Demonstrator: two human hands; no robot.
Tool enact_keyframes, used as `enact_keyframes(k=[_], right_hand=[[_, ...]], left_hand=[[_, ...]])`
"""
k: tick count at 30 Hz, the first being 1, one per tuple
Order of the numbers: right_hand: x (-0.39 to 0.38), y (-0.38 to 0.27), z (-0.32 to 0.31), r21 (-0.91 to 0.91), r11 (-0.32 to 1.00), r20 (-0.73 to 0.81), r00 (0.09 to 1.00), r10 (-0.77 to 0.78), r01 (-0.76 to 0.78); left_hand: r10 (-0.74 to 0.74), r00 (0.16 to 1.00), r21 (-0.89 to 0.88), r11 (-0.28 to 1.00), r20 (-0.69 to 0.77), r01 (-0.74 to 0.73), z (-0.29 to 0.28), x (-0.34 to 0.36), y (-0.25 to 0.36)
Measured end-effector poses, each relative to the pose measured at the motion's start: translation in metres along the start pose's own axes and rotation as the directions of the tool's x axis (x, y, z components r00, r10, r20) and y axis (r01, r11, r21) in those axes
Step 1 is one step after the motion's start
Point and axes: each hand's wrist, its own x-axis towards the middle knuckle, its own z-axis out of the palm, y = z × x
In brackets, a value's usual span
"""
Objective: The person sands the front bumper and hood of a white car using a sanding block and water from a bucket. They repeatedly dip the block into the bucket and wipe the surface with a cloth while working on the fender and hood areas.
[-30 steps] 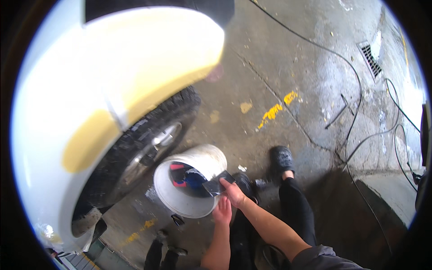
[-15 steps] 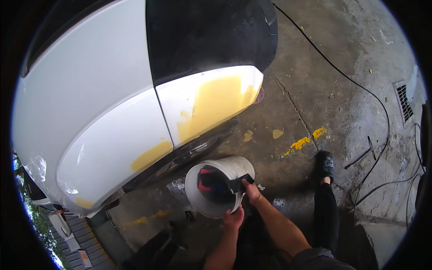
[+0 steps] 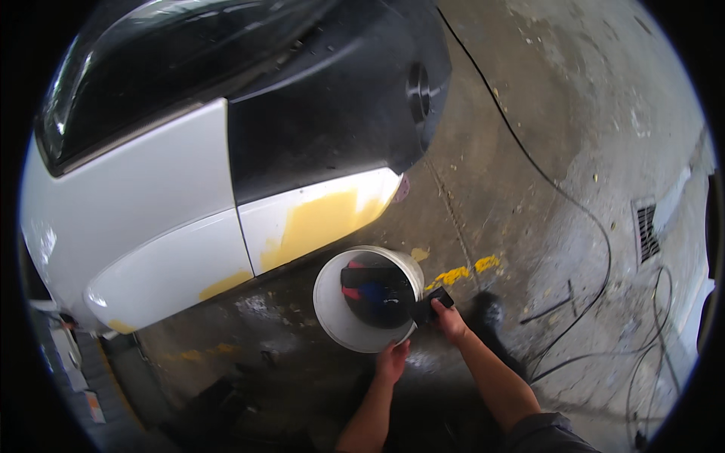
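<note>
Clearly, in the head view, the right hand has its grip clamped on a dark flat block, thumb laid across the top. The block sits at the right edge of a white bucket, its near end overlapping the rim in view; I cannot tell whether the two touch. The left hand, below and left of that grip, has its fingers against the lower rim; whether they close around it I cannot tell.

Left of the right grip, the bucket's round mouth faces the camera, and well inside its edge lie a red item and a blue item in dark contents. Above and left of the grip runs the lower edge of a white car body, bearing a yellow patch just beyond the bucket's far rim, so room is narrow on that side.

Right of the grip, concrete floor opens out widely. A dark shoe stands just beside the hand, a dark T-shaped tool lies farther right, and a black cable curves past beyond it.
</note>
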Motion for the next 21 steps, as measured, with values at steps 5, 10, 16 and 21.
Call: enact_keyframes(k=[5, 10, 16, 21], right_hand=[[-0.088, -0.166, 0.031, -0.222, 0.972, 0.232, 0.972, -0.031, 0.084], [-0.051, -0.191, 0.063, -0.219, 0.858, 0.636, 0.735, -0.236, 0.465], [0.017, -0.200, 0.071, -0.280, 0.716, 0.815, 0.553, -0.175, 0.639], [0.043, -0.181, 0.091, -0.032, 0.851, 0.820, 0.501, -0.277, 0.524]], left_hand=[[-0.170, 0.981, 0.858, 0.487, -0.090, 0.164, 0.113, -0.085, 0.080], [0.456, 0.851, 0.490, 0.697, 0.259, -0.523, 0.245, -0.123, 0.138], [0.648, 0.562, 0.535, 0.270, 0.514, -0.801, 0.241, -0.052, 0.135], [0.810, 0.394, 0.209, 0.335, 0.434, -0.919, 0.227, -0.007, 0.093]])
